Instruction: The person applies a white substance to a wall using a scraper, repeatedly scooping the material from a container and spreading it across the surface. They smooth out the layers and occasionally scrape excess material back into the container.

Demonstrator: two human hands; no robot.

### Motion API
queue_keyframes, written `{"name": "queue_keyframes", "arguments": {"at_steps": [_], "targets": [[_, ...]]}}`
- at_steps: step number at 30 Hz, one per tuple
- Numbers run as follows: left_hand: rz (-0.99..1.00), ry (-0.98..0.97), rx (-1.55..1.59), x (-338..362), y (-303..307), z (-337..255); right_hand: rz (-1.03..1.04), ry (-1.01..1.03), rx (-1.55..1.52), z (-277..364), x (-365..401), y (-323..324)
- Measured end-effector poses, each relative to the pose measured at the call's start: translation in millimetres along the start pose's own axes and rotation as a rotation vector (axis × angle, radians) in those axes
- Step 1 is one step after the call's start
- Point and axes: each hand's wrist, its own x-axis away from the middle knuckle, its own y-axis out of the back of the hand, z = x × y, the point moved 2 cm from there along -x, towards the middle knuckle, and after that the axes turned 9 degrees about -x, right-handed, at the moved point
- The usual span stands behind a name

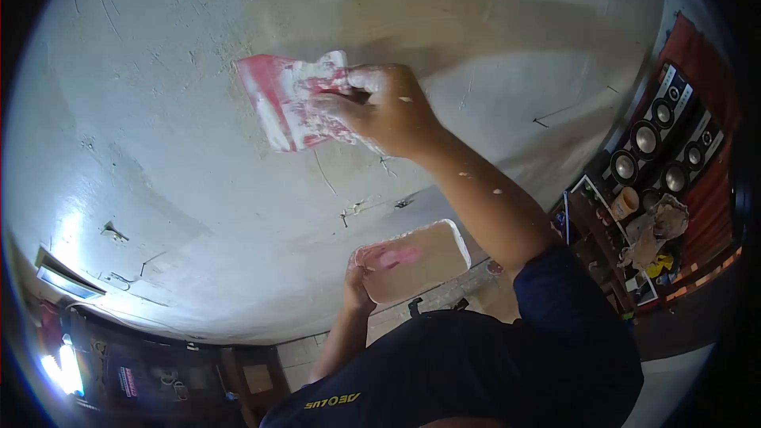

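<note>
My right hand (388, 111) is raised, its fingers and thumb closed on a red plastic putty spreader (273, 95) thickly smeared with white putty. The spreader lies at or very near a grey-white plastered surface (198, 182), seemingly the ceiling; contact is hard to judge. White flecks dot my right hand and forearm. Lower down, my left hand (361, 289) grips the left end of a shallow rectangular tray (460, 242) with a white-crusted rim. Inside the tray shows a pinkish patch (396, 257), which I cannot identify. Some left fingers are hidden by the tray.
Wire ends (345, 218) and small hooks stick out of the plaster. Tall speakers (646, 139), a red curtain (690, 40) and shelves with a beige cup (625, 203) stand along the right. A bright lamp (67, 368) and dark furniture (158, 372) are at lower left.
</note>
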Motion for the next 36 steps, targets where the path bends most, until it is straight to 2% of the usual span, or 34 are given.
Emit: {"name": "queue_keyframes", "arguments": {"at_steps": [2,3,4,5,6,7,8,10,12,14,16,17,18,19,20,22,23,24,26,28,34,36], "targets": [[-0.029,0.025,-0.015,0.1,-1.3,0.3,-0.057,-0.04,0.102,-3.1,-10.8,4.2],[-0.029,0.026,-0.013,0.8,-0.3,0.6,-0.192,0.063,0.183,-31.4,-14.2,15.3],[-0.011,0.018,-0.018,1.6,0.9,1.3,-0.239,0.042,0.131,-34.9,-14.2,38.7],[0.005,0.007,-0.021,1.7,2.2,1.9,-0.442,-0.013,0.243,-59.6,-6.4,67.8],[0.001,0.002,-0.015,0.6,4.8,2.4,-0.371,0.072,0.298,-64.2,-4.2,105.5],[0.016,0.005,-0.026,-0.5,7.6,2.9,-0.398,-0.153,0.121,-41.1,5.4,129.4],[0.03,0.01,-0.037,-0.6,9.7,2.9,-0.479,0.012,-0.038,-75.9,11.1,168.2],[0.057,0.014,-0.043,-5.3,9.0,-0.5,-0.614,-0.234,-0.19,-77.3,27.7,210.8],[0.096,0.027,-0.052,-13.2,4.1,-0.2,-0.645,-0.181,-0.202,-71.3,45.0,230.3],[0.077,0.08,-0.048,-24.3,-2.9,5.2,-0.614,-0.185,-0.186,-56.4,68.6,230.4],[0.128,0.074,-0.03,-35.8,-17.7,7.9,-0.527,0.096,0.091,-32.7,92.3,212.7],[0.162,0.124,-0.033,-42.6,-28.5,8.1,-0.537,0.086,0.106,-19.2,102.2,209.4],[0.195,0.179,-0.034,-47.6,-40.8,10.2,-0.315,0.323,0.532,5.6,110.1,202.2],[0.222,0.209,0.092,-52.0,-53.6,15.7,-0.057,0.543,0.945,22.1,120.4,192.8],[0.228,0.237,0.095,-57.8,-64.9,19.0,-0.055,0.516,0.959,30.2,130.1,189.8],[0.321,0.274,0.079,-71.4,-86.3,24.8,0.094,0.56,1.043,41.6,146.2,183.1],[0.327,0.292,0.083,-78.2,-94.4,31.2,0.222,0.647,1.061,42.8,151.1,196.3],[0.353,0.285,0.109,-84.9,-102.2,37.4,0.115,0.582,1.024,43.2,159.4,189.1],[0.385,0.289,0.139,-95.9,-117.3,41.6,0.144,0.551,1.061,49.9,167.0,191.7],[0.456,0.214,0.184,-103.0,-135.5,36.7,0.134,0.517,1.086,55.7,175.5,194.3],[0.383,0.234,0.23,-121.3,-164.4,32.5,0.114,0.409,1.101,61.3,194.2,197.2],[0.317,0.175,0.207,-130.2,-165.1,38.5,-0.235,0.271,0.583,39.4,208.8,202.9]]}}
